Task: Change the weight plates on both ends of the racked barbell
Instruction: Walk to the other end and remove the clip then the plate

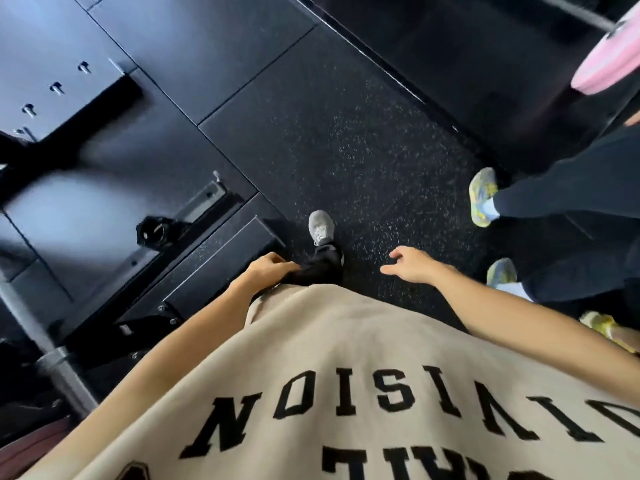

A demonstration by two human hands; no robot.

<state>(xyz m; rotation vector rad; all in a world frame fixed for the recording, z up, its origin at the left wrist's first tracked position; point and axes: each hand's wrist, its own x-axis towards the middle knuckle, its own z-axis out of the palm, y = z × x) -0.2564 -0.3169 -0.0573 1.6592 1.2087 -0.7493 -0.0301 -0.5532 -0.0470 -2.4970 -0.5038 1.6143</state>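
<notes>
I look straight down at the gym floor past my beige shirt. The bare steel sleeve of the barbell [52, 351] slants across the lower left with no plate showing on it. A black collar clamp [152, 232] lies on the rack's base below. A pink weight plate [607, 62] shows at the upper right, on a steel bar. My left hand [268, 270] hangs by my left leg, fingers curled, holding nothing. My right hand [414, 265] hangs free with its fingers spread apart.
Black rack base and frame [194, 209] fill the left side, with bolts on a platform panel [57, 88]. Another person's legs and yellow-grey shoes [483, 197] stand at the right. Speckled rubber floor [346, 150] lies ahead; my grey shoe [321, 226] steps on it.
</notes>
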